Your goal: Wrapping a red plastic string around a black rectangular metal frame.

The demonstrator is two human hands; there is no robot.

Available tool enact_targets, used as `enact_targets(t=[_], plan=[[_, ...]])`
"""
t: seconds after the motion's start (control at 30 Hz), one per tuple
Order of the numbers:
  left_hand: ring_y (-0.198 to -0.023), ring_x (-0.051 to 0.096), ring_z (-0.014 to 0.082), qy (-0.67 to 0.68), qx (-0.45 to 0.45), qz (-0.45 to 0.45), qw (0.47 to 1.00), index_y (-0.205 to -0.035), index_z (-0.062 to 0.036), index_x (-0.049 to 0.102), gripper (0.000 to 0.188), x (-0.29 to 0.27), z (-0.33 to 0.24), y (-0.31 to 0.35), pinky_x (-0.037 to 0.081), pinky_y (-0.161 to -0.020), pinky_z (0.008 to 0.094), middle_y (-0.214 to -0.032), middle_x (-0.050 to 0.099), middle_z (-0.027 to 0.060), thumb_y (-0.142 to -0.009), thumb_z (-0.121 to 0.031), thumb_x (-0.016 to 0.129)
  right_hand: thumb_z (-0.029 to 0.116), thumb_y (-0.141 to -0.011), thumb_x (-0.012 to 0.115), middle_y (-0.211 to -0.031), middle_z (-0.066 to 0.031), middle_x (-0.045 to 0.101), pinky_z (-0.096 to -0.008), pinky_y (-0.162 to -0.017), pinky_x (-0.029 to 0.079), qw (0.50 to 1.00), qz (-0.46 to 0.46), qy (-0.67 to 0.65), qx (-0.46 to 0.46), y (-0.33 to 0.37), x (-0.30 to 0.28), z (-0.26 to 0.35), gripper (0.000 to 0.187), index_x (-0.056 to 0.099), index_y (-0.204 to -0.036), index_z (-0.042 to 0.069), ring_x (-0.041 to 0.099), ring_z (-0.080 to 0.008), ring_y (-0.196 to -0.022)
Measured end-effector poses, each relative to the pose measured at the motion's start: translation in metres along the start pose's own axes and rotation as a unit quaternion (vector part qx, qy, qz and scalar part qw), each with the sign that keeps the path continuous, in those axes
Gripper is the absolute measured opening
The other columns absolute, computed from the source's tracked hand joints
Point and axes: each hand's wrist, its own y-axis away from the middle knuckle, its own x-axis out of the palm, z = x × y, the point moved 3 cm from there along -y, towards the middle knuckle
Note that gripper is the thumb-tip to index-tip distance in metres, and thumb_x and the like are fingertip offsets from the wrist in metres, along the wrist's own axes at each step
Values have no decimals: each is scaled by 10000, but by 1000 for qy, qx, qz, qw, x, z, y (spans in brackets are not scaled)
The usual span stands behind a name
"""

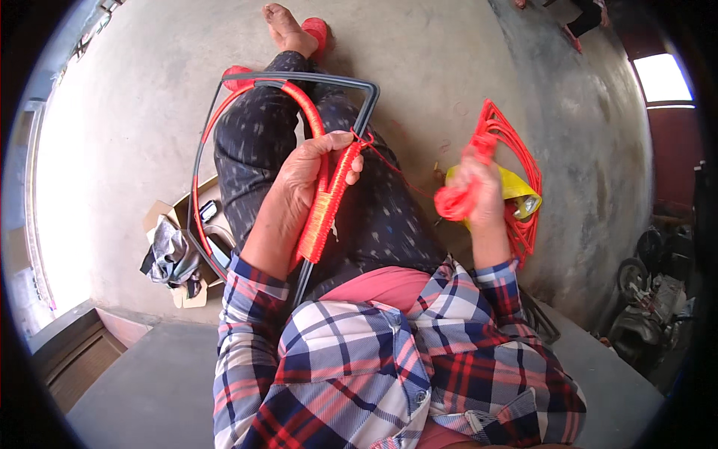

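Note:
A dark grey metal frame [299, 76], with a curved hoop and straight bars, lies across my lap. Red-orange cord wraps part of the hoop and forms a thick, tightly wound band [323, 217] on the near bars. My left hand [318, 161] is closed round the wrapped bars near the band's upper end, thumb on top. From there a thin red strand [396, 166] runs to the right, toward a loose bundle of red cord [455, 203]. My right hand [480, 183], smeared by motion, is wrapped round this bundle, raised off to the right of my legs.
Beside my right hand are a red-wrapped frame [529, 172] and a yellow bag [516, 187]. An open cardboard box [196, 293] with grey cloth [170, 251] lies at left. A red slipper [317, 34] is near my foot. A motorcycle [647, 299] stands at right; another person's leg [585, 21] shows far right.

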Motion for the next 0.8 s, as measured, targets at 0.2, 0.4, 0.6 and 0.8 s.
enact_targets(t=[0.2, 0.4, 0.6, 0.8], plan=[[-565, 614, 245, 3, 19, -27, 999, -940, 11, 574, 139, 1, 2, 0, 537, -475, 320, -720, 621, 166, -879, -104, 624, 187, -870, 652, -682, 4, 557, -251, -556, 436, 943, 217, 231, 105, 2, 99, -20, 189, 590, -977, 44, 529, -96, -580], [-562, 610, 228, -6, -3, 2, 1000, -992, 15, 569, 191, 2, 4, -6, 538, -484, 316, -717, 613, 145, -885, -131, 628, 188, -845, 659, -641, 2, 571, -265, -575, 411, 880, 242, 396, -103, 34, 79, -18, 164, 599, -835, 35, 538, -102, -591], [-601, 624, 223, -86, 3, -33, 996, -1047, 6, 562, 245, 6, 3, -1, 541, -503, 294, -765, 622, 144, -912, -199, 569, 183, -878, 604, -779, -13, 553, -247, -628, 425, 951, 51, 306, 3, -19, 35, -1, 166, 543, -958, 51, 530, -94, -701], [-855, 640, 195, -57, 133, -46, 988, -1179, -7, 541, 383, -6, 5, -1, 567, -627, 336, -1052, 617, 97, -877, -240, 576, 169, -872, 572, -886, -54, 608, -309, -709, 472, 862, 115, 428, -245, -40, 120, 60, 173, 592, -990, 44, 588, -186, -780]])
